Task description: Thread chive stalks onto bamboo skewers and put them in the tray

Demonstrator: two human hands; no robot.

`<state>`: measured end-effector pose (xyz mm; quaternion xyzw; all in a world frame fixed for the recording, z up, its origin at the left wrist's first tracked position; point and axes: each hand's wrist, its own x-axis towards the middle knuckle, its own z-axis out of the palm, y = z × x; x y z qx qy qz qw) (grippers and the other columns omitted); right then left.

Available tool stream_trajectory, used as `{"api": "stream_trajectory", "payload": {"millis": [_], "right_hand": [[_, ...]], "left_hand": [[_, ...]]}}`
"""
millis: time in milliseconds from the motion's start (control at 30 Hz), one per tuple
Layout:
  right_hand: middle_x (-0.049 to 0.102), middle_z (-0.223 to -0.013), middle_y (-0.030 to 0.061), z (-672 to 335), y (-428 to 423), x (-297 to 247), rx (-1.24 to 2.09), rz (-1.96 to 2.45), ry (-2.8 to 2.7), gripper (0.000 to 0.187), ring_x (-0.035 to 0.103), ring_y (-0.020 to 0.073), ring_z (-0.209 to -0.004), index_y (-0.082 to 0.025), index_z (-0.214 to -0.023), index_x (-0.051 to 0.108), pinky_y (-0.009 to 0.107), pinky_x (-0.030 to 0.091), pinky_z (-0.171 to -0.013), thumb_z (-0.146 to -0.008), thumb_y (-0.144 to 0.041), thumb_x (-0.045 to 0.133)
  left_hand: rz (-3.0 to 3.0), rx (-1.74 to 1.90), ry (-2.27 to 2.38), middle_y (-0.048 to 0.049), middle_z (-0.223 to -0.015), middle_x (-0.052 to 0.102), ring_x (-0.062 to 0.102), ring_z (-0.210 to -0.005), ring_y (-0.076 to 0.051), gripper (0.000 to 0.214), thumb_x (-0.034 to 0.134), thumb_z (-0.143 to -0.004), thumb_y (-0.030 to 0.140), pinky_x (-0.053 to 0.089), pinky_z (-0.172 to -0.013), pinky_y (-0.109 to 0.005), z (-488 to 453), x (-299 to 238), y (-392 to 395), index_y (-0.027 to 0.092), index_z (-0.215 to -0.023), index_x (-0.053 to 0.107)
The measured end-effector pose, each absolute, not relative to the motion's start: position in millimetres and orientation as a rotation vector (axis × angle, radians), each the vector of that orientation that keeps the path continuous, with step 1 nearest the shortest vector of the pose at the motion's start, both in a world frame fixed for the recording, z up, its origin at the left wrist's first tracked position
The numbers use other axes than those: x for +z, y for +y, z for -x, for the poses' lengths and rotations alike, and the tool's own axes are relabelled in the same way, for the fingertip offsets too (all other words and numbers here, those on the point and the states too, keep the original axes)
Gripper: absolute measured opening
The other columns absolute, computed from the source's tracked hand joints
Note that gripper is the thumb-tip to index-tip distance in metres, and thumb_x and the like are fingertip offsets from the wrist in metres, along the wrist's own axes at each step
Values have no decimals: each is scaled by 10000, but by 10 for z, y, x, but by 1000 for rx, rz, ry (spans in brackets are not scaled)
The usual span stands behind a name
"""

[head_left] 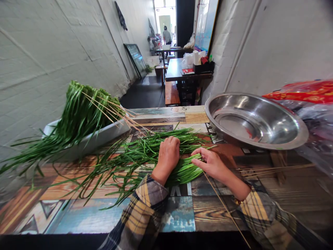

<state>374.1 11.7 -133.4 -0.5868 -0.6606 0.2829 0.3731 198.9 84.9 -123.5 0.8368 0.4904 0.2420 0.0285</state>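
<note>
At the left, a white oblong plastic tray (104, 133) holds a heap of green chives threaded on bamboo sticks (78, 114), with leaves spilling over its rim onto the patchwork-printed wooden worktop (182, 211). Mid-worktop lies a flat bunch of long green chives (140, 152). The left hand (168, 154) is clenched down on it, fingers curled over the leaves. Just to its right, the right hand (212, 163) pinches a thin bamboo skewer (223, 205) at the bunch's cut ends, and the stick runs back toward the person. Its point seems close to the left fingers, so a slip could prick them. Slack pressure could let the slick leaves fan apart. Further right stands a round steel basin (256, 119), with spare skewers (273, 169) in front of it.
</note>
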Motion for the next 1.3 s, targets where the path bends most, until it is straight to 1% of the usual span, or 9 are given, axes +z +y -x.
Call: {"api": "stream_trajectory", "payload": {"millis": [100, 233, 300, 500, 733, 967, 1167, 1233, 1300], "right_hand": [[565, -660, -18, -3746, 120, -1341, 731, 1499, -1689, 176, 506, 138, -621, -175, -897, 655, 253, 360, -588, -796, -313, 616], [566, -651, -19, -3753, 130, -1375, 737, 1505, -1660, 198, 503, 132, -600, -173, -917, 667, 247, 359, -564, -792, -319, 621], [575, -656, -14, -3756, 136, -1393, 757, 1500, -1644, 217, 504, 130, -594, -169, -939, 675, 244, 365, -555, -797, -321, 614], [601, -670, -5, -3754, 133, -1396, 801, 1452, -1599, 271, 490, 124, -578, -158, -998, 690, 242, 375, -543, -818, -334, 592], [572, -641, -16, -3748, 122, -1368, 778, 1411, -1547, 265, 485, 123, -569, -151, -991, 691, 243, 347, -536, -826, -333, 592], [650, -745, 12, -3770, 121, -1346, 815, 1440, -1692, 202, 542, 138, -642, -157, -953, 680, 253, 390, -595, -824, -282, 589], [706, -912, 45, -3775, 99, -1330, 859, 1406, -1761, 163, 619, 176, -805, -173, -951, 656, 283, 445, -698, -827, -259, 595], [709, -907, 45, -3771, 99, -1329, 859, 1400, -1759, 149, 627, 179, -806, -178, -938, 657, 287, 453, -703, -825, -254, 594], [710, -903, 43, -3766, 100, -1325, 851, 1399, -1753, 140, 629, 178, -803, -182, -926, 659, 284, 454, -697, -820, -250, 596]], "left_hand": [[-2383, 897, 1371, -32, -832, 642, 581, -806, -173, 145, 463, -897, 124, 422, -733, -282, -1979, -1261, 872, 182, -860, 590], [-2246, 1047, 1197, -30, -884, 673, 609, -840, -163, 173, 512, -857, 100, 442, -765, -273, -1970, -1304, 885, 188, -947, 631], [-2245, 1061, 1152, -35, -873, 675, 612, -834, -164, 182, 517, -859, 106, 446, -764, -276, -1970, -1309, 882, 187, -944, 656], [-2290, 1037, 1104, -28, -790, 649, 588, -768, -155, 133, 552, -864, 163, 435, -719, -270, -1984, -1254, 835, 184, -797, 665], [-2349, 1032, 1110, -27, -791, 624, 564, -799, -165, 120, 558, -845, 148, 421, -733, -281, -2016, -1214, 791, 191, -802, 661], [-2502, 859, 1312, -37, -809, 621, 556, -817, -184, 138, 532, -855, 146, 391, -726, -297, -1983, -1197, 787, 193, -795, 647], [-2673, 619, 1618, -74, -848, 618, 545, -854, -235, 175, 484, -900, 192, 351, -698, -337, -1934, -1196, 804, 205, -848, 650], [-2660, 627, 1721, -87, -882, 622, 538, -874, -250, 171, 488, -895, 191, 355, -709, -349, -1919, -1175, 813, 208, -891, 659], [-2648, 707, 1731, -94, -965, 633, 526, -917, -261, 193, 510, -881, 184, 366, -738, -360, -1920, -1149, 814, 215, -998, 661]]}}
